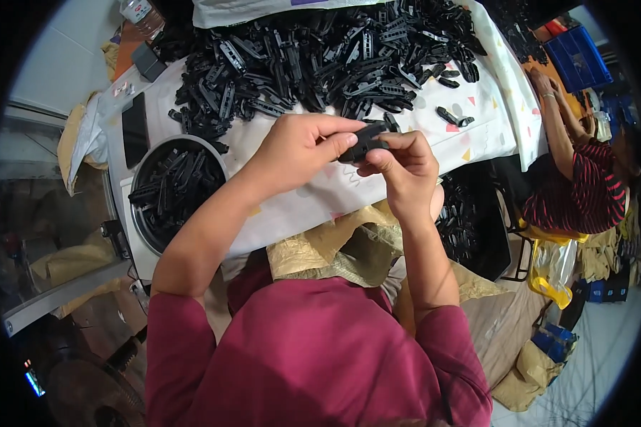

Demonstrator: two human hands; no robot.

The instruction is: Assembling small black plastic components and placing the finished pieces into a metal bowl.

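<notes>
Between both hands I hold a small black plastic part (pixel 364 142) above the front of the table. My left hand (pixel 299 148) pinches it with thumb and forefinger from the left. From the right, my right hand (pixel 406 167) grips its other end between thumb and fingers. Part of its shape is covered by my fingertips. Just beyond my hands lies a large heap of black plastic parts (pixel 299 64), long and slotted. One loose black piece (pixel 454 117) rests apart from the heap, to its right.
A round metal bowl (pixel 224 162) of black parts stands left; a dark crate (pixel 502 245) of parts sits low at right. The table has a patterned white cloth (pixel 491 135). Another person in a striped shirt (pixel 584 185) works at right near a blue bin (pixel 577 60).
</notes>
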